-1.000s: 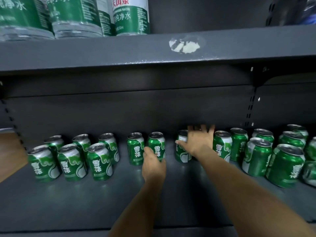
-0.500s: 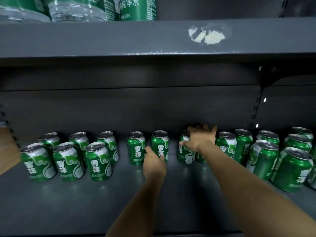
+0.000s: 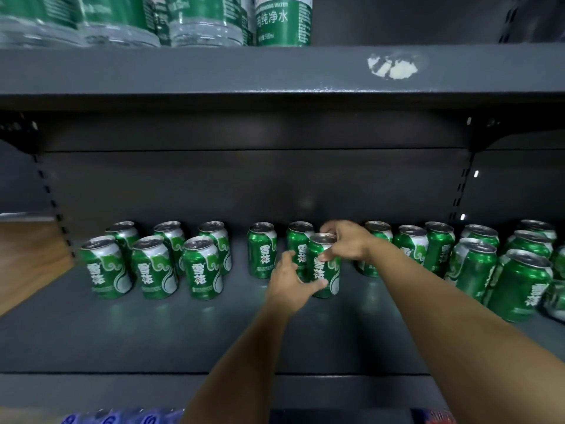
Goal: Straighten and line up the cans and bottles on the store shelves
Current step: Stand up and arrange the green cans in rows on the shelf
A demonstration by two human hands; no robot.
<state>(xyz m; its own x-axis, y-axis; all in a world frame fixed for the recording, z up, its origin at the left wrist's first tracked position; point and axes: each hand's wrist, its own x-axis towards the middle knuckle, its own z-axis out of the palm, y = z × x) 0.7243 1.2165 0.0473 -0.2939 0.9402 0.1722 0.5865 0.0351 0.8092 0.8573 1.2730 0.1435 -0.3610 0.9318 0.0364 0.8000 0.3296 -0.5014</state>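
- Both hands are on one can (image 3: 324,264) now: left hand (image 3: 290,284) cups its lower left side with the fingers spread around it, right hand (image 3: 347,243) pinches it by the rim from above, thumb on the front of the label.
- Half a second ago the left hand sat by the can in the back row and the right was reaching over a can further back; since then that can has come forward and stands upright, just in front of the back-row can (image 3: 299,246).
- Left side of the shelf (image 3: 214,332): six cans in a two-row cluster (image 3: 153,261), looks unchanged, then a single can (image 3: 262,250) on its own before the hands.
- Right of the hands, more cans (image 3: 440,249) are packed in close, and the front ones (image 3: 516,286) at the far right look tilted.
- Labels are green and white with the white characters 雪花; tops are bare silver metal with pull tabs.
- Up top, clear ribbed plastic water bottles (image 3: 284,19) with green labels, "纯净水" readable.
- Shelving is dark grey painted metal, with a white chipped patch (image 3: 393,67) on the upper edge.
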